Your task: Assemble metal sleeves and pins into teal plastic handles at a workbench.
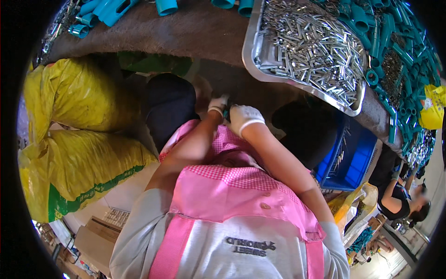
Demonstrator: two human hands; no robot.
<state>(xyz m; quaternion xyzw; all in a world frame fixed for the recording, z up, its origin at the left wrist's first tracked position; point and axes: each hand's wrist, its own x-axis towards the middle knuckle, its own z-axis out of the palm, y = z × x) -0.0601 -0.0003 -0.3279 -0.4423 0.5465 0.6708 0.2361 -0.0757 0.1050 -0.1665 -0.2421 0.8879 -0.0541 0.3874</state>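
Note:
Both my hands wear white gloves and meet low in front of my lap, below the table edge. My left hand is closed, with its fingers partly hidden in shadow. Close beside it, my right hand is curled into a fist with its back toward me. Between the two shows a small teal piece, mostly covered by the gloves. Its full shape cannot be made out, nor which hand bears it. Above them on the table stands a metal tray heaped with small silvery metal pins.
Teal plastic tubes pile up on the table at the right, with others at the far left. Full yellow sacks lean at my left. A blue crate sits at my right; beyond it is another person.

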